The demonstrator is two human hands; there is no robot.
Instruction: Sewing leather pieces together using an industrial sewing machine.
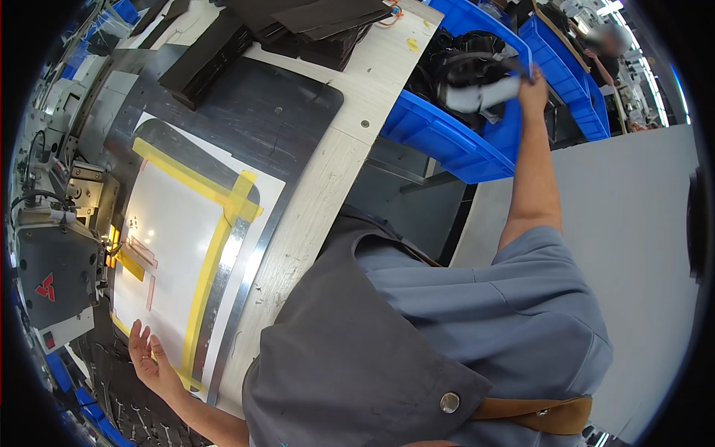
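My left hand (154, 363) is open, fingers spread and slightly bent, at the near edge of a white sheet (167, 223) bordered with yellow tape. A ring is on one finger. Nothing lies in its palm. Out to the right, my right hand (532, 95) reaches over a blue bin (465, 153). Its fingers look closed on the end of a flat black-and-white piece (484, 95), blurred by motion; its exact kind cannot be made out. Beneath it, more black pieces (436, 74) lie heaped in the bin.
A sewing machine head (59, 264) stands left of the sheet. Stacks of dark flat panels (205, 63) lie at the table's far side on a dark plate (298, 93). Another blue bin (558, 67) stands beyond, near a person (607, 56). A grey panel (596, 201) stands at right.
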